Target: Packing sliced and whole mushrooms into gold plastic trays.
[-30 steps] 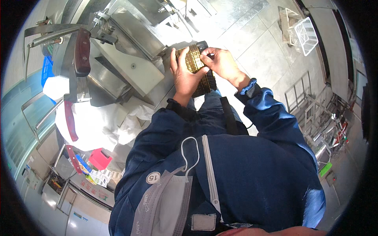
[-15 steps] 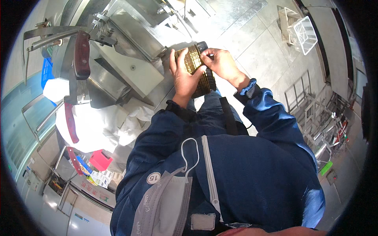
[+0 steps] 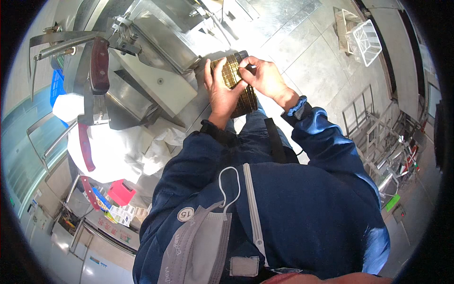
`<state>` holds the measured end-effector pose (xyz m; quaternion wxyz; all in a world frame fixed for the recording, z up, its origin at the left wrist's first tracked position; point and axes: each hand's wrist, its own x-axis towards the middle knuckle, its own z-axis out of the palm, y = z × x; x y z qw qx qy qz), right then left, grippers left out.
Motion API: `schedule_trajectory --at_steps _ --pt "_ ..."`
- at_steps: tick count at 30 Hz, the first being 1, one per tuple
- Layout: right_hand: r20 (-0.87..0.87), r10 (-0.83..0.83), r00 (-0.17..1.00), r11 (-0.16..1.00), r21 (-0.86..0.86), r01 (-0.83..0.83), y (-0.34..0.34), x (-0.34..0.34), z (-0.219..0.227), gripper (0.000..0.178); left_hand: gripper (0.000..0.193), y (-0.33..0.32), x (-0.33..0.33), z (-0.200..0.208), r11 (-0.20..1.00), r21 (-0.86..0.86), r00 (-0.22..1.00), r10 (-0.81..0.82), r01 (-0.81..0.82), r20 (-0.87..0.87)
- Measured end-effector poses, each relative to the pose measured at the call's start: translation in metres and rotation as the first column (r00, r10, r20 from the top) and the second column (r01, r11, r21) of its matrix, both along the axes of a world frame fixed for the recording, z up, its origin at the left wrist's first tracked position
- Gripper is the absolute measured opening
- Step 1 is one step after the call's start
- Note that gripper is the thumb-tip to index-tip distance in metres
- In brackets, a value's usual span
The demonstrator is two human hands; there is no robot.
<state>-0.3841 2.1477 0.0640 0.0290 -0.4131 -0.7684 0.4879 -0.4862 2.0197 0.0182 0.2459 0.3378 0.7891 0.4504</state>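
Note:
Both my hands hold a cylindrical brass-coloured part (image 3: pixel 231 73) with a gridded, ribbed surface and a dark end, in front of my chest. My left hand (image 3: pixel 221 92) wraps around its left side from below. My right hand (image 3: pixel 262 78) grips its upper right side, fingers pressed on the top rows. The part's lower section (image 3: pixel 246 102) is dark and shows beneath my hands. Blue jacket sleeves cover both forearms.
A grey metal machine (image 3: pixel 156 61) with a slanted plate and a red-handled lever (image 3: pixel 98 66) stands left of the hands. White cloth (image 3: pixel 118 151) lies below it. A white wire basket (image 3: pixel 366 40) sits upper right, metal racks (image 3: pixel 378 142) at right. A grey face mask (image 3: pixel 198 246) hangs on my chest.
My hands have shifted slightly on the brass-coloured part; the right hand's fingers now press more over its top. The part stays in the same place.

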Motion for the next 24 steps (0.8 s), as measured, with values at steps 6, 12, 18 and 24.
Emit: schedule_trajectory --at_steps 6,12,18,24 --pt "0.039 0.038 0.999 0.999 0.01 -0.038 0.002 0.0 -0.001 0.019 0.089 0.0 0.001 0.003 1.0 0.024 1.0 0.004 -0.005 0.024" --pt "0.029 0.016 0.999 0.999 0.032 -0.017 0.002 0.002 -0.008 0.018 0.088 -0.002 -0.001 -0.001 0.999 0.037 0.999 0.001 -0.003 0.047" --pt "0.018 0.01 1.0 0.999 0.032 -0.01 0.0 0.003 -0.012 0.016 0.087 -0.001 0.0 -0.001 1.0 0.008 1.0 0.0 0.0 0.003" --pt "-0.042 0.074 0.996 0.984 0.168 -0.066 -0.002 0.004 -0.011 0.016 0.086 0.002 0.002 0.001 1.0 0.011 1.0 0.018 -0.018 0.011"
